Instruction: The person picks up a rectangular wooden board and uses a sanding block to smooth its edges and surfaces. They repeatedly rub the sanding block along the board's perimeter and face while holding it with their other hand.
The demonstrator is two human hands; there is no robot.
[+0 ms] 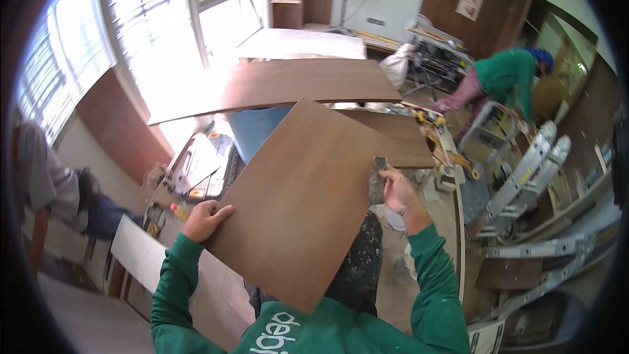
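A brown wood-faced panel (pixel 300 196) lies tilted in front of me, its lower corner close to my green sweatshirt. My left hand (pixel 209 219) grips the panel's left edge, thumb on the face. My right hand (pixel 400 194) pinches a small dark grey block (pixel 380 163), perhaps a sanding block, beside the panel's right edge; its exact contact with that edge cannot be told. Behind the panel lie a long brown board (pixel 309 81) and a shorter brown board (pixel 403 137). A blue container (pixel 255 128) shows beneath the long board.
An open tool case (pixel 206 167) is at the left, near a person in grey (pixel 54 172). Aluminium ladders (pixel 521 177) stand at the right. Another person in green (pixel 506 73) bends by a step stool. Tools crowd the bench's right edge (pixel 461 226); a white board (pixel 142 250) lies at lower left.
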